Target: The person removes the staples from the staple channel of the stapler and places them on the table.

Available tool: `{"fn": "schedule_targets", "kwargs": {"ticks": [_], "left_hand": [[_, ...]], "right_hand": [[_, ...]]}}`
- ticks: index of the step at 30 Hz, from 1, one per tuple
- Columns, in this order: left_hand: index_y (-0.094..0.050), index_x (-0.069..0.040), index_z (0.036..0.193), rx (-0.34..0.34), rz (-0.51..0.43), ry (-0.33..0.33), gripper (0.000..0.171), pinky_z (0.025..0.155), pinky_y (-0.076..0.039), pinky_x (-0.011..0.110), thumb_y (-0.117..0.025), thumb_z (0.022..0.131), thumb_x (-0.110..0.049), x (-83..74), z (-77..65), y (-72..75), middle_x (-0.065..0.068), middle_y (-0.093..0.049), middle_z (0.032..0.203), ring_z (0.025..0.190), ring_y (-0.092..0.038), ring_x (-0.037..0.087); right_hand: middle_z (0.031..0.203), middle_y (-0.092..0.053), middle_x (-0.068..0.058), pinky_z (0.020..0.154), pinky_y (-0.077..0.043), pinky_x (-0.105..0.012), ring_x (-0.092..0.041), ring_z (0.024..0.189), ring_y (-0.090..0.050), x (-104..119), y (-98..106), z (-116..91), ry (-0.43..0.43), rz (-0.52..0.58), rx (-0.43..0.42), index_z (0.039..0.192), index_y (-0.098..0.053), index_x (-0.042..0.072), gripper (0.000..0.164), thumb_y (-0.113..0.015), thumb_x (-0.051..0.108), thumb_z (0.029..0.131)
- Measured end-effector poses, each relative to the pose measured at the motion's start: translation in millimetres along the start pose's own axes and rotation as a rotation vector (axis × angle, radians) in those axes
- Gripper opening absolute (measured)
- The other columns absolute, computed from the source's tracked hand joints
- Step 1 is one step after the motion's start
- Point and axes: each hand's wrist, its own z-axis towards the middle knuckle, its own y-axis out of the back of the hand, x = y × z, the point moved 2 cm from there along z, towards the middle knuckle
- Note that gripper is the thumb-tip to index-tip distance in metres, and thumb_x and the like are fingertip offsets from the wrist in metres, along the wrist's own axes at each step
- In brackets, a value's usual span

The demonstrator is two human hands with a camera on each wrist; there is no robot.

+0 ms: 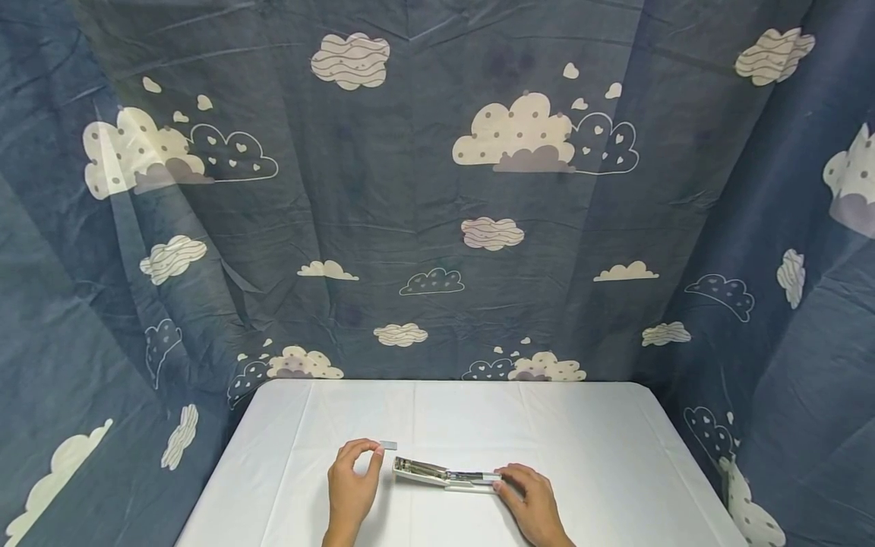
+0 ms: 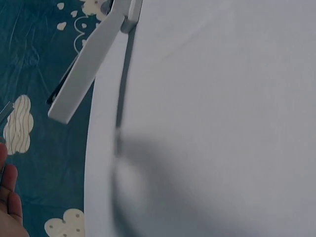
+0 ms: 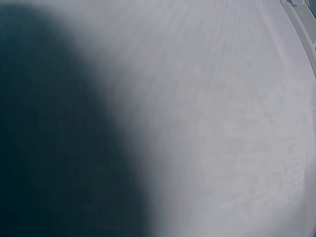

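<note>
A white stapler [image 1: 447, 486] lies hinged wide open across the table, its metal inside facing up. My right hand [image 1: 532, 503] grips its right end between thumb and fingers. Just beyond the stapler's left end, my left hand [image 1: 352, 486] pinches a small grey strip of staples [image 1: 389, 445] between thumb and forefinger, apart from the stapler. In the left wrist view, the stapler's raised white arm [image 2: 84, 74] slants across the top left, while my fingers [image 2: 11, 190] and the staple strip [image 2: 6, 111] show at the left edge. The right wrist view catches only a sliver of the stapler [image 3: 302, 22].
A white cloth-covered table [image 1: 601, 441] with rounded far corners spreads under both hands. Dark blue curtains [image 1: 410, 190] printed with clouds hang behind it and on both sides. Soft shadows fall on the cloth below the hands.
</note>
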Motion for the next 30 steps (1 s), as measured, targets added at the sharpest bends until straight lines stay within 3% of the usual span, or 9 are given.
{"fn": "schedule_targets", "kwargs": {"ticks": [10, 17, 20, 30], "left_hand": [[-0.077, -0.02, 0.084, 0.019, 0.059, 0.034, 0.015, 0.092, -0.054, 0.05, -0.085, 0.081, -0.007, 23.6, -1.6, 5.7, 0.002, -0.078, 0.1, 0.101, -0.07, 0.024], [-0.077, -0.021, 0.082, 0.03, 0.111, 0.053, 0.014, 0.089, -0.052, 0.048, -0.084, 0.081, -0.008, 32.7, -5.3, 7.3, -0.002, -0.078, 0.096, 0.097, -0.069, 0.026], [-0.077, -0.021, 0.082, 0.042, 0.134, 0.072, 0.014, 0.088, -0.052, 0.047, -0.083, 0.081, -0.009, 37.0, -4.5, 8.2, -0.004, -0.078, 0.095, 0.095, -0.069, 0.025], [-0.076, -0.016, 0.085, 0.202, 0.174, 0.223, 0.005, 0.097, -0.05, 0.054, -0.08, 0.085, -0.018, 49.2, -0.4, 14.2, 0.002, -0.078, 0.104, 0.105, -0.067, 0.031]], "right_hand": [[0.12, -0.074, 0.001, 0.112, -0.039, -0.057, -0.027, 0.122, -0.064, -1, 1, 0, 0.01, 0.002, -0.017, 0.106, -0.077, 0.03, 0.02, -0.079, 0.038, 0.089], [0.112, -0.075, 0.003, 0.102, -0.044, -0.054, -0.026, 0.112, -0.068, 1, 0, -2, 0.106, -0.027, -0.103, 0.104, -0.078, 0.029, 0.018, -0.08, 0.036, 0.088], [0.112, -0.075, 0.004, 0.102, -0.044, -0.054, -0.026, 0.112, -0.068, 1, 0, -2, 0.108, -0.019, -0.114, 0.104, -0.078, 0.029, 0.017, -0.08, 0.035, 0.088], [0.117, -0.074, 0.001, 0.107, -0.041, -0.055, -0.027, 0.118, -0.066, 0, 0, -2, 0.062, 0.002, -0.063, 0.106, -0.077, 0.029, 0.019, -0.079, 0.037, 0.089]]}}
